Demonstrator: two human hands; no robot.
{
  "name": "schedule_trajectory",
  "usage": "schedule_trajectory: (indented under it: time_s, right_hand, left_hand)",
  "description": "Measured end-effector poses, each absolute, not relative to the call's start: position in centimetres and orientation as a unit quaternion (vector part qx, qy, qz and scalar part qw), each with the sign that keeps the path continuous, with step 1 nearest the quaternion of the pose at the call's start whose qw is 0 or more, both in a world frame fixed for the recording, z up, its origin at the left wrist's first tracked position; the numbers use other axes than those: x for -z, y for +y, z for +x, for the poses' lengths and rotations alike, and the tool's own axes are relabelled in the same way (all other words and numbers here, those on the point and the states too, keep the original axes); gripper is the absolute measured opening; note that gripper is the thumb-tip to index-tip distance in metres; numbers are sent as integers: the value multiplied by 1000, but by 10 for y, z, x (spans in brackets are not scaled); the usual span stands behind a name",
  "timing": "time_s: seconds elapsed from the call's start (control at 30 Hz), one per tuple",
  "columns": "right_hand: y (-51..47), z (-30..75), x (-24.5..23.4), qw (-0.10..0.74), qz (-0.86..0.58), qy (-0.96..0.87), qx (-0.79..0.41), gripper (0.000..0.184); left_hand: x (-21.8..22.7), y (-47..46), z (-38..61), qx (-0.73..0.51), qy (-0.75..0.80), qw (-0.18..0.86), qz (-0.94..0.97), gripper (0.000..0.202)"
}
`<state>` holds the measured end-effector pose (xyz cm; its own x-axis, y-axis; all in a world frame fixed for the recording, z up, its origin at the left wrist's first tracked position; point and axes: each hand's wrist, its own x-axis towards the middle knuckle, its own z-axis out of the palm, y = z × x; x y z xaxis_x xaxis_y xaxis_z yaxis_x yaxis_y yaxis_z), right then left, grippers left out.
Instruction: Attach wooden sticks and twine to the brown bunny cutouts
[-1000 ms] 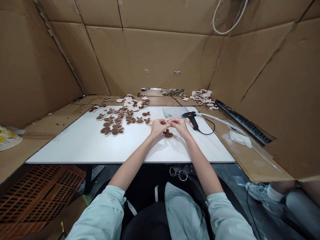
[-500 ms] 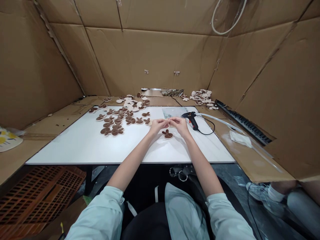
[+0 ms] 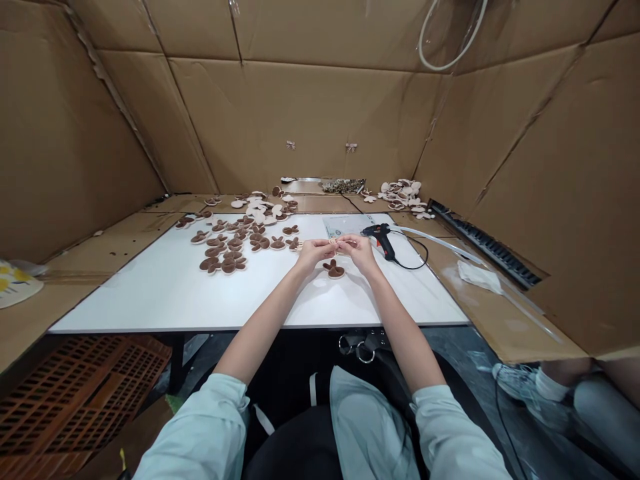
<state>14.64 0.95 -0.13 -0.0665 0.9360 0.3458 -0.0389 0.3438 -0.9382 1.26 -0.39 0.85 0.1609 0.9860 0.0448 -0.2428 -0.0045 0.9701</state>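
Observation:
My left hand (image 3: 317,251) and my right hand (image 3: 358,249) meet above the white board, thumbs and fingertips pinched close together. Between them is something small, pale and thin that the fingers mostly cover, so its kind cannot be made out. Just below the hands lies a brown rabbit-head patch (image 3: 333,269) with a pale rim. To the right of my right hand, a black hot glue gun (image 3: 381,240) lies on its side with its nozzle pointing left. A clear printed plastic bag (image 3: 345,225) lies flat behind the hands.
Several brown rabbit-head patches (image 3: 231,261) spread over the board's left part, with pale ones (image 3: 261,212) behind. Another pile (image 3: 401,192) sits at the back right. Cardboard walls (image 3: 320,100) enclose the table. A clear tube (image 3: 450,245) and white cloth (image 3: 479,276) lie right.
The fingertips have shifted slightly around the small pale thing, and both hands stay pinched in the same place. The whole view has moved a little; the patches and glue gun lie as before.

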Motion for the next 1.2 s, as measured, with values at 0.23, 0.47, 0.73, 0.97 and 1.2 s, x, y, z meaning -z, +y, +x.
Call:
schedule_trajectory:
  time_s: [0.23, 0.47, 0.73, 0.97, 1.2]
  right_hand:
    - [9, 146, -1, 574, -386, -604, -396, 20]
    - [7, 147, -3, 563, -381, -627, -380, 22]
    - [7, 142, 1, 563, -373, -612, -411, 39]
    - [4, 144, -2, 538, -384, -619, -425, 27]
    - [5, 143, -1, 540, -404, -610, -415, 26]
  left_hand:
    - [-9, -4, 12, -522, 377, 605, 469, 29]
    - [-11, -3, 10, -552, 392, 575, 459, 24]
    - [-10, -3, 10, -560, 421, 526, 482, 22]
    - [-4, 0, 10, -563, 423, 485, 519, 15]
    - [-3, -1, 13, -591, 426, 460, 507, 12]
